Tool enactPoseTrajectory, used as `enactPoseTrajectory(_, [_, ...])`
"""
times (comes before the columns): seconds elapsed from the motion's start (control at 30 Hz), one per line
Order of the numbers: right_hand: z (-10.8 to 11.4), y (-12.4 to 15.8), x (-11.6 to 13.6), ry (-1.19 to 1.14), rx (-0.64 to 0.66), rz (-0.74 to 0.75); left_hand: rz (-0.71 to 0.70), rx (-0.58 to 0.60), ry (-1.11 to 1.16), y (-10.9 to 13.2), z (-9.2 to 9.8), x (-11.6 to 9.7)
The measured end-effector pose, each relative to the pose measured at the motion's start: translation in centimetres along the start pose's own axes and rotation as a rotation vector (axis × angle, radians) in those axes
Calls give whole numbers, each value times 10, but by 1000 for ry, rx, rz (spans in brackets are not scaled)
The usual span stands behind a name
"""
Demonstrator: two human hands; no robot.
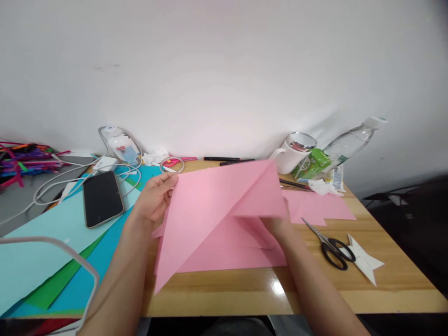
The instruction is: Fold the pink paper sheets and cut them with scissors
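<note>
Paper point(199, 210) corner in L fingers point(170, 182), gap btwn tip & desk point(217, 298) edge.

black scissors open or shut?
Shut. The blades of the scissors lie together, tapering to a single point.

You get bright, fairly even light, with glare on the wooden table point(278, 287) and a soft shadow on the wall point(224, 70); your right hand point(280, 226) looks blurred.
</note>
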State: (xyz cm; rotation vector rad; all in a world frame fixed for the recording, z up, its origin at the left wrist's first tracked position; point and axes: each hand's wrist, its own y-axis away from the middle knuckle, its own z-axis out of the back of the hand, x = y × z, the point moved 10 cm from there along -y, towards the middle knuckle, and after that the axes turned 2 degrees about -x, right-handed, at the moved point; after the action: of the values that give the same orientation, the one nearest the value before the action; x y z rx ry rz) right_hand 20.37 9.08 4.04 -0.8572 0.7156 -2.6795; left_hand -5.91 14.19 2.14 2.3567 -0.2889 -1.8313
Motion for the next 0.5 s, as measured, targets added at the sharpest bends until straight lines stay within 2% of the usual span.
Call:
enactPoseTrajectory(0.1, [35,-1,-14,44,-235,-68,32,134,-92,8,-14,4])
enactPoseTrajectory(0.2, [68,4,-20,57,-507,-93,0,343,-360,19,-37,6])
enactPoseTrajectory(0.27, [81,8,-25,47,-615,-104,-59,460,-528,27,-50,5])
enactPoseTrajectory(0.33, [88,10,-33,57,-667,-140,-112,525,-653,30,-57,5])
enactPoseTrajectory(0.4, [93,13,-44,79,-706,-199,-121,509,-700,27,-55,8])
enactPoseTrajectory(0.5, [96,18,-58,74,-733,-287,-29,338,-582,12,-36,20])
